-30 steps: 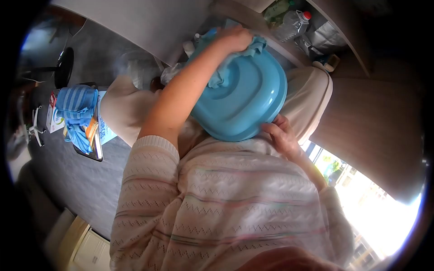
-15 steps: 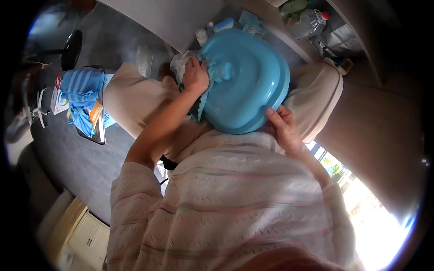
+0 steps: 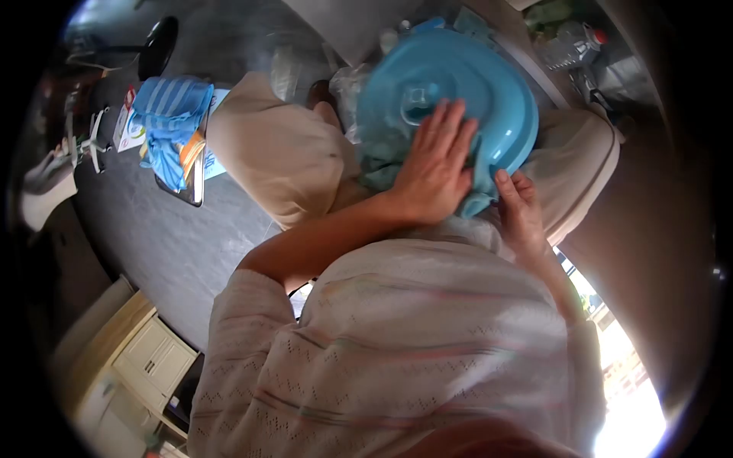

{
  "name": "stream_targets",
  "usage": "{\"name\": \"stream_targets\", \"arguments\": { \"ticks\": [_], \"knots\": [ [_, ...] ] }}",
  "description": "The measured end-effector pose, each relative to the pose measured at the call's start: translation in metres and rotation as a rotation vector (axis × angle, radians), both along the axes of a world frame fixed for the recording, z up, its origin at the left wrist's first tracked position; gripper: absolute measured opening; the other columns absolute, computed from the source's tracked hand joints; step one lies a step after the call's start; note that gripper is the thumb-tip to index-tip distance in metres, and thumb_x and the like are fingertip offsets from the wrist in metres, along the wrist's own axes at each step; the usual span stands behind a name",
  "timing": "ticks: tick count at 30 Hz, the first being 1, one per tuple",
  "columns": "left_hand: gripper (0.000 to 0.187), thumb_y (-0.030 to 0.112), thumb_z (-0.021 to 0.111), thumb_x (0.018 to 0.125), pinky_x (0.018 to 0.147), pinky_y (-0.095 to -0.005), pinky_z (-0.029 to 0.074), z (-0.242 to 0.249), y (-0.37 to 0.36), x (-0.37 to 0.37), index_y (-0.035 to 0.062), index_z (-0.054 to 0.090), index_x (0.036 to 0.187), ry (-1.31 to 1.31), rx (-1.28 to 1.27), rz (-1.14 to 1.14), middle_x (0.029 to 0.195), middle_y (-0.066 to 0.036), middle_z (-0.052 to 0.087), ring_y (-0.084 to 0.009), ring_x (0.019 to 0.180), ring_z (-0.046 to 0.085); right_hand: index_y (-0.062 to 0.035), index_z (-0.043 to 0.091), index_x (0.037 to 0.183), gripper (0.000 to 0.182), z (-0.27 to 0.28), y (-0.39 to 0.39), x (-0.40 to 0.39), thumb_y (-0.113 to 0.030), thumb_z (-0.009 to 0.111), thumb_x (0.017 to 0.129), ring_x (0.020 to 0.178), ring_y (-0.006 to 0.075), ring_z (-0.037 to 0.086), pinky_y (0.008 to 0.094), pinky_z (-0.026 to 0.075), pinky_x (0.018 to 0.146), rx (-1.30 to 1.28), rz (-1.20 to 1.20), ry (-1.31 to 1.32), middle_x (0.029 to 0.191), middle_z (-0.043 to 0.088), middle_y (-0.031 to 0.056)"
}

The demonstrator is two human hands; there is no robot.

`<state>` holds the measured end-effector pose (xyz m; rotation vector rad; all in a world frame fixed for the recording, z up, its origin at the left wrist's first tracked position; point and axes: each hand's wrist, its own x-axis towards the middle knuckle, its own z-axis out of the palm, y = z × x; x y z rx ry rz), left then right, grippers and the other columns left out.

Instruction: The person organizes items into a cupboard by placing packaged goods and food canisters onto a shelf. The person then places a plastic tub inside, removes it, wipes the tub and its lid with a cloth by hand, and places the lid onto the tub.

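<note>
A blue plastic basin-like object (image 3: 489, 84) rests on my lap between my knees, its glossy surface facing up. My left hand (image 3: 439, 164) lies flat with fingers stretched out over a teal cloth (image 3: 389, 156), which is spread on the near part of the plastic. Part of that cloth is under the palm. At the near right edge, my right hand (image 3: 521, 206) grips the rim of the blue object between thumb and fingers.
On the grey floor (image 3: 183, 252) at left lie a striped blue cloth (image 3: 172, 103), boxes and a tablet-like item. A black round base (image 3: 158, 47) stands beyond. Clear plastic bottles (image 3: 573, 47) are at upper right, and a cream cabinet (image 3: 156, 359) at lower left.
My left hand has moved from the left edge of the blue object to its near middle, dragging the teal cloth along, and its fingers have straightened. The whole view has shifted.
</note>
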<state>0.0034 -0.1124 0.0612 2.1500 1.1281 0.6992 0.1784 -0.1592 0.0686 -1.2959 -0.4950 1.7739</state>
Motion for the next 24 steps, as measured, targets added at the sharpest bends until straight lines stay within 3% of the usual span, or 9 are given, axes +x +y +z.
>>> {"name": "stream_targets", "arguments": {
  "ticks": [5,8,11,13,15,16,18,20,24],
  "knots": [
    [0.054,0.027,0.051,0.08,0.102,-0.0508,0.017,0.011,0.052,0.05,-0.001,0.038,0.124,-0.151,0.112,-0.049,0.135,-0.023,0.025,-0.04,0.128,0.018,-0.0035,0.056,0.098,0.022,-0.003,-0.008,0.011,-0.023,0.05,0.089,0.076,0.014,0.059,0.0284,0.05,0.07,0.066,0.12,0.018,0.086,0.061,0.0051],
    [0.047,0.033,0.046,0.082,0.101,-0.0524,0.017,0.01,0.096,0.078,0.0075,0.046,0.121,0.101,0.103,-0.063,0.135,-0.016,0.031,-0.0355,0.127,0.022,-0.0022,0.056,0.099,0.024,0.006,-0.005,0.009,-0.024,0.05,0.089,0.076,0.0158,0.059,0.0293,0.05,0.071,0.085,0.132,-0.003,0.087,0.061,0.0067],
    [0.04,0.033,0.037,0.085,0.099,-0.0564,0.019,0.006,0.149,0.08,0.0193,0.052,0.119,0.464,-0.155,-0.086,0.132,-0.004,0.039,-0.027,0.126,0.028,-0.0003,0.056,0.098,0.026,0.007,-0.012,0.012,-0.025,0.05,0.089,0.076,0.0157,0.059,0.0295,0.05,0.07,0.098,0.159,-0.011,0.086,0.061,0.008],
    [0.044,0.035,0.04,0.082,0.098,-0.0585,0.02,-0.005,0.182,0.064,0.0152,0.053,0.118,0.523,-0.362,-0.094,0.131,-0.007,0.043,-0.0316,0.123,0.034,0.0009,0.055,0.097,0.029,0.012,-0.009,0.006,-0.026,0.051,0.089,0.075,0.0152,0.058,0.0293,0.05,0.07,0.102,0.182,-0.028,0.085,0.061,0.0085],
    [0.043,0.037,0.039,0.082,0.096,-0.0592,0.023,-0.06,0.212,0.066,0.016,0.054,0.117,0.634,-0.353,-0.161,0.13,-0.007,0.043,-0.0321,0.12,0.039,0.0026,0.054,0.096,0.033,0.012,-0.002,0.004,-0.029,0.053,0.088,0.074,0.0145,0.057,0.0281,0.049,0.071,0.068,0.202,-0.082,0.084,0.06,0.0084],
    [0.04,0.034,0.036,0.085,0.089,-0.0447,0.038,-0.018,0.187,0.056,0.0113,0.06,0.108,0.494,-0.37,-0.037,0.116,-0.01,0.054,-0.0288,0.107,0.051,0.0031,0.054,0.096,0.035,0.013,-0.004,0.003,-0.03,0.053,0.087,0.074,0.0144,0.057,0.0278,0.049,0.071,0.044,0.2,-0.086,0.084,0.06,0.0082],
    [0.042,0.035,0.036,0.085,0.099,-0.0563,0.021,-0.018,0.162,0.063,0.0139,0.053,0.117,0.351,-0.204,-0.028,0.13,-0.008,0.042,-0.0301,0.124,0.031,0.0037,0.054,0.096,0.036,0.017,0.0,0.001,-0.031,0.054,0.087,0.074,0.0137,0.056,0.0271,0.049,0.07,0.026,0.193,-0.074,0.084,0.06,0.0077],
    [0.043,0.032,0.042,0.084,0.098,-0.0519,0.023,-0.014,0.105,0.08,0.0117,0.048,0.121,0.208,0.149,-0.007,0.133,-0.008,0.037,-0.0271,0.125,0.028,0.0038,0.054,0.097,0.035,0.009,0.001,0.005,-0.03,0.055,0.086,0.076,0.0127,0.056,0.0267,0.049,0.069,0.019,0.198,-0.036,0.085,0.06,0.0068],
    [0.039,0.025,0.047,0.079,0.098,-0.0528,0.022,0.024,0.064,0.082,0.0044,0.054,0.11,0.153,0.26,-0.126,0.125,-0.014,0.043,-0.0335,0.121,0.033,0.0028,0.056,0.097,0.036,0.022,-0.002,-0.004,-0.031,0.055,0.086,0.077,0.0127,0.057,0.025,0.049,0.066,-0.011,0.065,-0.102,0.081,0.061,0.006]
  ]
}}
